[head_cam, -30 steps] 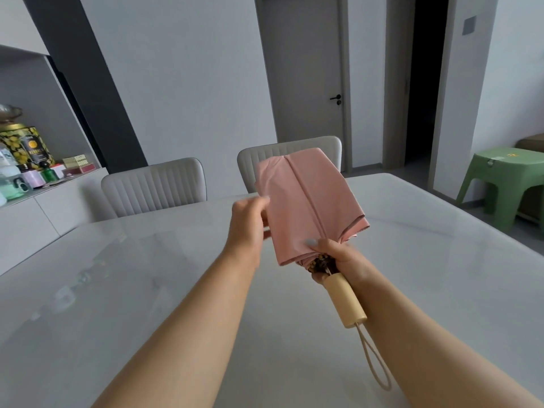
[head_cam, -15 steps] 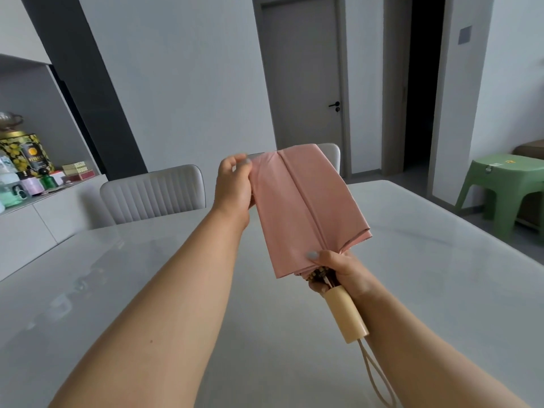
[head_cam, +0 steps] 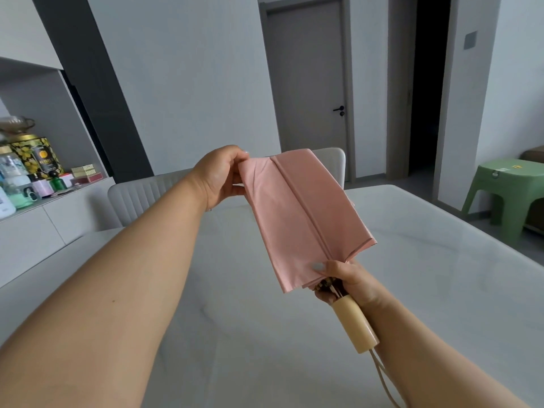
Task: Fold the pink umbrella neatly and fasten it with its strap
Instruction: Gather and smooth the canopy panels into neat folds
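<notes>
umbrella (head_cam: pixel 300 213) mid-frame, held above surface (head_cam: pixel 426 275) | L hand (head_cam: pixel 219 178) pinches upper-left fabric corner, pulled taut | R hand (head_cam: pixel 344 279) grips canopy base above handle (head_cam: pixel 354 326) | risk: pinch slips → pleat springs loose, folds bunch; strap not visible, closure may be buried under fabric

The umbrella (head_cam: pixel 297 219) is smooth, matt pink cloth with a cream handle (head_cam: pixel 354 326) that looks like glossy plastic and a thin cord loop (head_cam: pixel 382 378). The desk (head_cam: pixel 426 290) has a polished, faintly veined, stone-like top. The stool (head_cam: pixel 509 189) is matt green plastic.
</notes>
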Demonstrator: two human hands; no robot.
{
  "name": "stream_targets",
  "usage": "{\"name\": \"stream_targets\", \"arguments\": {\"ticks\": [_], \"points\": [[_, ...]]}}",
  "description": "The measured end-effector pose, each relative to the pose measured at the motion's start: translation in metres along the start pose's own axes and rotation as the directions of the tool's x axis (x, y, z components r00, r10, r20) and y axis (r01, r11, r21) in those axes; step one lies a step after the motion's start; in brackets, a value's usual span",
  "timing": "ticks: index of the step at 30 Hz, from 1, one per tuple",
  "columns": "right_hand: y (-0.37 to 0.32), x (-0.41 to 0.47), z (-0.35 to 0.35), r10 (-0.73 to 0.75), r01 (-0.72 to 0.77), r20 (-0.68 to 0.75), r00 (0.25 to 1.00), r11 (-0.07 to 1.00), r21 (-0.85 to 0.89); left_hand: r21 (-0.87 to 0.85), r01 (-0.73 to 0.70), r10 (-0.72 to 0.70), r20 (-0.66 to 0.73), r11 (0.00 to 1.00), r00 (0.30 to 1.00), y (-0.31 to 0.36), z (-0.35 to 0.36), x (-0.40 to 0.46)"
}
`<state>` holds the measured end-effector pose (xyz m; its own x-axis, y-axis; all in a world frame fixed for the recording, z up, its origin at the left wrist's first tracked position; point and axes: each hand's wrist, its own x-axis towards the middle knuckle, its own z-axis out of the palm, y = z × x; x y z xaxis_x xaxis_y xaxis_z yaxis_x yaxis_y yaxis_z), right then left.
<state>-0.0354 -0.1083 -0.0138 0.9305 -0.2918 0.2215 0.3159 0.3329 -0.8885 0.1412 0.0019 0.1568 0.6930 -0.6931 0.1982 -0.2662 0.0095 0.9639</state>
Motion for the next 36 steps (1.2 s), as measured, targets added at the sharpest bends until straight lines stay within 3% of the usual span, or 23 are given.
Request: {"name": "stream_targets", "arguments": {"ticks": [7, 10, 13, 16, 18, 20, 22, 25, 27, 29, 32, 36], "points": [[0.001, 0.000, 0.002, 0.019, -0.018, 0.030, 0.999, 1.000, -0.008, 0.026, 0.017, -0.021, 0.141, 1.000, 0.990, 0.003, -0.015, -0.001], [0.000, 0.000, 0.000, 0.020, -0.020, 0.019, 1.000, 1.000, 0.001, 0.123, -0.030, 0.016, 0.119, 0.992, 0.993, 0.002, -0.021, -0.001], [0.000, 0.000, -0.001, 0.016, -0.016, 0.016, 1.000, 1.000, 0.005, 0.104, -0.026, 0.017, 0.095, 0.994, 0.995, 0.001, -0.022, -0.003], [0.001, 0.002, -0.001, 0.022, -0.022, 0.019, 1.000, 1.000, -0.017, -0.008, 0.011, -0.011, -0.008, 1.000, 1.000, -0.003, -0.018, -0.005], [0.003, 0.003, -0.002, 0.025, -0.024, 0.010, 1.000, 0.999, -0.040, -0.080, 0.034, -0.049, -0.194, 0.996, 0.980, -0.007, -0.012, -0.005], [0.004, 0.005, -0.003, 0.025, -0.027, -0.021, 0.999, 0.997, -0.076, 0.086, 0.059, -0.011, -0.471, 0.995, 0.882, -0.010, -0.001, -0.007], [0.006, 0.005, -0.003, 0.022, -0.030, -0.068, 0.997, 0.992, -0.119, 0.354, 0.120, 0.121, -0.586, 0.927, 0.801, -0.013, 0.021, -0.016], [0.007, 0.005, -0.001, 0.000, -0.022, -0.120, 0.993, 0.983, -0.182, 0.670, 0.061, 0.312, -0.422, 0.740, 0.851, -0.027, 0.067, -0.032], [0.007, 0.004, 0.001, -0.022, -0.007, -0.143, 0.989, 0.980, -0.200, 0.759, 0.031, 0.304, -0.298, 0.650, 0.905, -0.045, 0.092, -0.036], [0.005, 0.003, 0.003, -0.047, 0.015, -0.152, 0.987, 0.979, -0.205, 0.686, 0.055, 0.161, -0.247, 0.725, 0.956, -0.065, 0.105, -0.031], [0.003, 0.003, 0.005, -0.051, 0.020, -0.142, 0.989, 0.977, -0.213, 0.316, 0.045, 0.037, -0.249, 0.948, 0.968, -0.080, 0.106, -0.026], [-0.002, 0.001, 0.005, 0.006, -0.029, -0.127, 0.992, 0.983, -0.179, -0.079, 0.083, -0.100, -0.248, 0.993, 0.964, -0.085, 0.101, -0.035]]}}
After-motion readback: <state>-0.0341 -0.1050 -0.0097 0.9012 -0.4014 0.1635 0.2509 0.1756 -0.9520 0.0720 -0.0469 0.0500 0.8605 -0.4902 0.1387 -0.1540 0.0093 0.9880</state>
